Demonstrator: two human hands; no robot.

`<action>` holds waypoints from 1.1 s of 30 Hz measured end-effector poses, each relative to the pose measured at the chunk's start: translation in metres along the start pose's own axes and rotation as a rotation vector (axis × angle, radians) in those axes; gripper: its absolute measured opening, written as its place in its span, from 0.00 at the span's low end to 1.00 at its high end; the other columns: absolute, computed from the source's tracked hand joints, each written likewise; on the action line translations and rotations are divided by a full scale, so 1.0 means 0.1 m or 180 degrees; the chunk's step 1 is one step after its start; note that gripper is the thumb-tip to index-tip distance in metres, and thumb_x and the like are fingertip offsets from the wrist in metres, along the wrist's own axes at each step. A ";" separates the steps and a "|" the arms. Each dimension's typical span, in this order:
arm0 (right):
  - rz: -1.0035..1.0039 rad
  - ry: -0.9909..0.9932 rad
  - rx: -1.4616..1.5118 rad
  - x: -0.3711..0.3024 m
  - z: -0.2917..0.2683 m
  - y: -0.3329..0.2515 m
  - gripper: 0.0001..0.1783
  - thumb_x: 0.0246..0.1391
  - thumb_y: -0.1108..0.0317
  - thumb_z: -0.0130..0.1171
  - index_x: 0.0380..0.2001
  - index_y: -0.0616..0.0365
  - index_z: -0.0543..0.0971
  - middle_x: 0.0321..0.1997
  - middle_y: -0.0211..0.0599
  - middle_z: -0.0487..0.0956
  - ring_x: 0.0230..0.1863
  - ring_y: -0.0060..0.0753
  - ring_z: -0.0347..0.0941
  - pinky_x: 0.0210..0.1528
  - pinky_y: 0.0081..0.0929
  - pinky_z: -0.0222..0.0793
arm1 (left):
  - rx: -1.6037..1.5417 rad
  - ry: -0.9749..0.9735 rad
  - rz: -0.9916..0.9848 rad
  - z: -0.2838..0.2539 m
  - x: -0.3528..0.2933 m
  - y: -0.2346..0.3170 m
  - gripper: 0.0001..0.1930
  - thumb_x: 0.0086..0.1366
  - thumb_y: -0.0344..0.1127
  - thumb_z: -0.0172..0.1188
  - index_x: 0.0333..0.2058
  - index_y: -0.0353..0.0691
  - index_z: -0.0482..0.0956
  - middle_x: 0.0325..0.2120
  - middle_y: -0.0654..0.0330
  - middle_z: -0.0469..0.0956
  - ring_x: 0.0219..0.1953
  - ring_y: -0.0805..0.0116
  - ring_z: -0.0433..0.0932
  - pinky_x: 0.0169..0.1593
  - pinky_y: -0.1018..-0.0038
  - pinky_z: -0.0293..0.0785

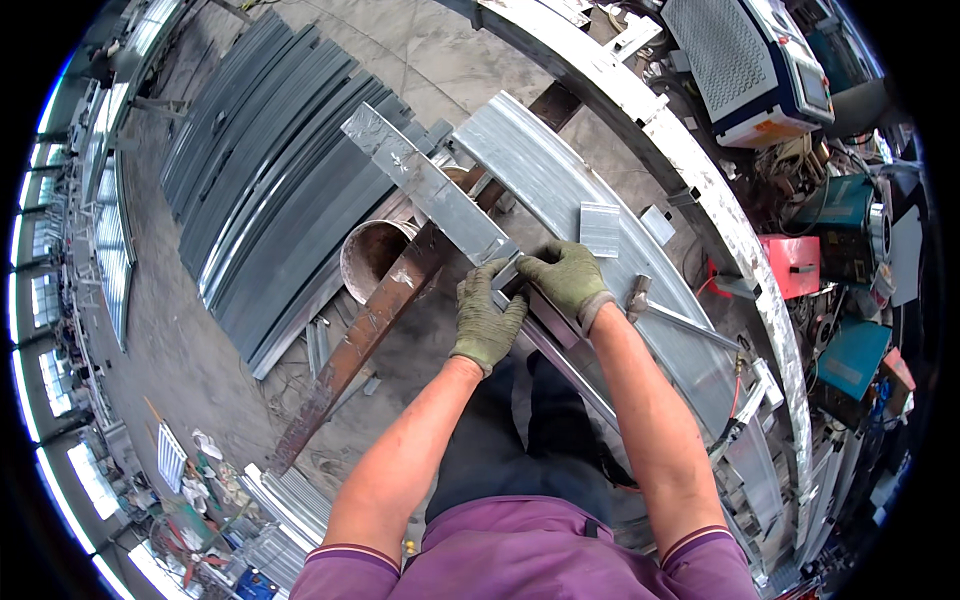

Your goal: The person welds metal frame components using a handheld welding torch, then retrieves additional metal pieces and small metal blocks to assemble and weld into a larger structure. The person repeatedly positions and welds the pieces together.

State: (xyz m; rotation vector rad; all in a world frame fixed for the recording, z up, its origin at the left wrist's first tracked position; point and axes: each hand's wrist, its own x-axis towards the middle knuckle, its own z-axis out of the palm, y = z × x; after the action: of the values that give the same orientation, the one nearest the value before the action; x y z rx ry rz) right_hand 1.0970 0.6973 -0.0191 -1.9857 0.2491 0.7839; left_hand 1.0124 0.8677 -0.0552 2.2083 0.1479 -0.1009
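My left hand [488, 318], in an olive work glove, has its fingers curled round the near end of a short dark metal piece [512, 284]. From the other side my right hand [568, 281], gloved alike, pinches the same piece with thumb and fingers. The piece sits at the near end of a long grey steel channel [425, 180], which slants away to the far left. Its exact shape is partly hidden by the gloves. Beside my right hand, a hammer [640, 297] lies on a wide galvanized profile [560, 165], with a small square metal plate [600, 228] farther up.
A rusty beam [365, 345] runs beneath the channel, next to a round, open-ended pipe or bucket [370, 262]. Long grey profiles [280, 180] are stacked at the left. A pale curved-looking beam [690, 180] and a machine with a perforated panel [720, 60] stand at the right.
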 end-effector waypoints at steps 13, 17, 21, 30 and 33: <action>0.0479 0.1472 -0.3286 -1.26 -0.98 2.30 0.32 0.51 0.61 0.69 0.60 0.56 0.78 0.67 0.50 0.76 0.68 0.55 0.70 0.70 0.54 0.63 | -0.0133 0.0124 0.0191 0.01 -0.03 -0.05 0.33 0.58 0.34 0.73 0.63 0.40 0.74 0.57 0.47 0.77 0.61 0.42 0.71 0.68 0.51 0.65; 0.0150 0.1725 -0.3154 -1.09 -1.12 2.46 0.31 0.51 0.58 0.72 0.58 0.55 0.79 0.58 0.48 0.79 0.62 0.56 0.73 0.66 0.53 0.66 | -0.0234 0.0058 0.0033 0.01 -0.03 -0.01 0.32 0.59 0.32 0.72 0.62 0.39 0.74 0.56 0.48 0.77 0.60 0.44 0.72 0.67 0.53 0.66; 0.0019 0.1573 -0.2966 -1.01 -1.25 2.25 0.27 0.51 0.59 0.73 0.54 0.54 0.82 0.54 0.48 0.80 0.59 0.55 0.74 0.62 0.53 0.67 | -0.0152 0.0026 0.0062 -0.02 -0.03 -0.07 0.33 0.59 0.32 0.72 0.63 0.40 0.73 0.56 0.47 0.76 0.60 0.43 0.71 0.67 0.52 0.66; -0.0673 0.1464 -0.1794 -1.19 -1.23 1.96 0.17 0.64 0.62 0.69 0.47 0.64 0.81 0.42 0.54 0.84 0.42 0.57 0.83 0.47 0.47 0.78 | 0.0025 0.0113 -0.0052 -0.03 -0.05 0.03 0.32 0.59 0.35 0.72 0.63 0.42 0.74 0.58 0.45 0.76 0.61 0.41 0.72 0.68 0.52 0.67; -0.0557 0.1101 -0.0668 -1.27 -1.03 1.44 0.15 0.67 0.63 0.68 0.48 0.64 0.82 0.37 0.52 0.84 0.38 0.44 0.83 0.43 0.38 0.78 | 0.0049 0.0143 -0.0037 -0.01 -0.04 0.01 0.32 0.59 0.35 0.71 0.63 0.42 0.74 0.59 0.46 0.76 0.61 0.40 0.71 0.68 0.52 0.67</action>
State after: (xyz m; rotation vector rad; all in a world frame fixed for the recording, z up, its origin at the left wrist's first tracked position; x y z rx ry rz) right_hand 0.9744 0.5179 -0.0071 -2.3029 0.1963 0.3634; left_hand 1.0085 0.8678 -0.0535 2.2261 0.1854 -0.0588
